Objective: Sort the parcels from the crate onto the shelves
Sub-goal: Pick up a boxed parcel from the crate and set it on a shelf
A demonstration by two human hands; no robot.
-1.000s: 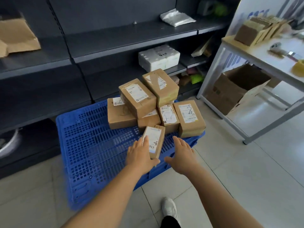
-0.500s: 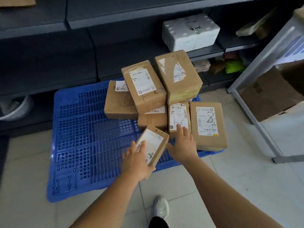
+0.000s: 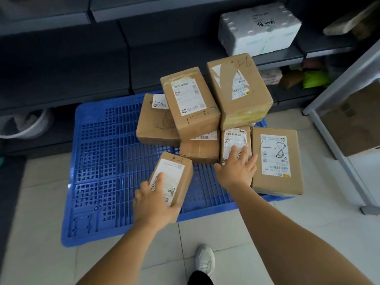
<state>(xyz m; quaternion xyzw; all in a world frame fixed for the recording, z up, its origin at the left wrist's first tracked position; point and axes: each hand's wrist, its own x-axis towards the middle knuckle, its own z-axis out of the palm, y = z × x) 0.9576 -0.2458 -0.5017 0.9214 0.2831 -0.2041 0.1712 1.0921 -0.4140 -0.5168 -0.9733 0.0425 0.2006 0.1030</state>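
Several brown cardboard parcels with white labels are piled on a blue slatted plastic pallet on the floor. My left hand grips a small parcel standing at the pallet's front, thumb across its label. My right hand lies flat, fingers spread, on a narrow labelled parcel in the pile's middle. A larger parcel marked "8" lies to its right. Two parcels top the pile. Dark grey shelves run behind.
A white foam box sits on a shelf at the upper right, with bags below it. A grey table leg and a cardboard box stand at the right. My shoe is on the tiled floor.
The view has come closer and lower. My left hand closed around the small front parcel. My right hand moved forward from beside it onto the narrow labelled parcel.
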